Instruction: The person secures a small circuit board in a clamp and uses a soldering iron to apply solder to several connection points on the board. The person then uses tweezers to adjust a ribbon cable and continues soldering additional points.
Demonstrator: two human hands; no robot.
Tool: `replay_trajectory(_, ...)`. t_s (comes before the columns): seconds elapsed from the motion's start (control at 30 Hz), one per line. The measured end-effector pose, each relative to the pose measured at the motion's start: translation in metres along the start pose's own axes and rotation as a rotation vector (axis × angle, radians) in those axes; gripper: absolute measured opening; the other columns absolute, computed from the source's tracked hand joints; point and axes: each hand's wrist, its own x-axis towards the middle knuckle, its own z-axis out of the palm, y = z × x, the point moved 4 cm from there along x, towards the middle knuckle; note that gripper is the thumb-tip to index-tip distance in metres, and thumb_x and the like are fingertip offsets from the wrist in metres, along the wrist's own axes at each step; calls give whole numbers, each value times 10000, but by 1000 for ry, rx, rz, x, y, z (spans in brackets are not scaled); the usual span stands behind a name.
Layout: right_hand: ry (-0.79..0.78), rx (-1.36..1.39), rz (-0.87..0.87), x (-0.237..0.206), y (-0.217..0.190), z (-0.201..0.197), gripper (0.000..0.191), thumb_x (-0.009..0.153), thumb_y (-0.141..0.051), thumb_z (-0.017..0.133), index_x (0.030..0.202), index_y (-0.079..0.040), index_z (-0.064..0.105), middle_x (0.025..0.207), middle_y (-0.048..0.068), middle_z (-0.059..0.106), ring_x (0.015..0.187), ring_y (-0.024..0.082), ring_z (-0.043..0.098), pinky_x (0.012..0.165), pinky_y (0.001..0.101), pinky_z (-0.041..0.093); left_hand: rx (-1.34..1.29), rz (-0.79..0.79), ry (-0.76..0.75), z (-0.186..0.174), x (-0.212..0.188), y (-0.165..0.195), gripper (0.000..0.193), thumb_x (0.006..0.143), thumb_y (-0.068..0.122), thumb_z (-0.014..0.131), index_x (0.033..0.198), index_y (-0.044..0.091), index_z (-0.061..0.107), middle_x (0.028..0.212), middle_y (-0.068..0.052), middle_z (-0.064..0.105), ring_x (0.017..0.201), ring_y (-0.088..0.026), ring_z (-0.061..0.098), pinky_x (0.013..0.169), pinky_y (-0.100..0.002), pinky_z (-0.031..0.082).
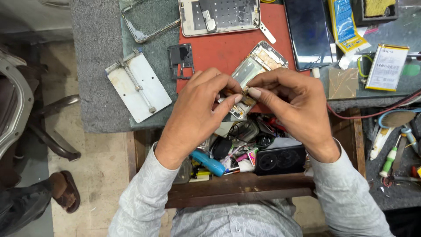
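My left hand [199, 112] and my right hand [291, 107] meet over the near edge of a red mat [228, 48]. Both pinch a small brown and gold part [242, 91] between thumb and fingertips. Right under them lies an opened phone frame [259, 63], gold inside, tilted on the mat. The part is tiny and mostly hidden by my fingers.
A metal clamp plate [138, 85] lies left on the grey bench top, beside a small black frame piece [181, 59]. A dark phone screen [308, 33] and a white battery [387, 66] are at right. An open drawer [245, 188] holds tools and a blue handle [208, 162]. A person's sandalled foot [66, 191] shows lower left.
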Motion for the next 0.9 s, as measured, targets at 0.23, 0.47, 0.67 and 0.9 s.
replay_trajectory(0.23, -20, 14, 103, 5, -5, 1, 167, 951, 16, 693, 1111, 56, 721, 986, 98, 760, 860, 122, 742, 749, 254, 632, 0, -49, -25, 0, 1, -2, 171, 922, 187, 739, 994, 37, 698, 907, -70, 613, 822, -215, 609, 689, -353, 498)
replay_trajectory(0.47, -5, 32, 57, 0, -2, 0, 183, 957, 18, 688, 1135, 56, 709, 1019, 116, 759, 900, 138, 755, 775, 260, 653, 0, -29, 1, 1, 1, -4, 164, 933, 192, 736, 1012, 52, 707, 914, -54, 639, 855, -195, 632, 692, -329, 519)
replay_trajectory(0.67, -24, -28, -4, 1, -4, 1, 208, 964, 14, 687, 1167, 49, 711, 1081, 96, 739, 924, 130, 737, 797, 249, 639, 17, 4, 12, 2, 0, -4, 163, 933, 193, 745, 1013, 55, 713, 910, -49, 647, 855, -195, 625, 697, -330, 514)
replay_trajectory(0.9, -105, -143, -101, -1, -8, 1, 217, 1032, -25, 624, 1214, 35, 726, 1118, 69, 655, 979, 101, 693, 810, 259, 605, 32, 28, 16, 2, 0, -5, 158, 937, 196, 747, 1009, 60, 711, 909, -43, 647, 849, -193, 622, 710, -328, 509)
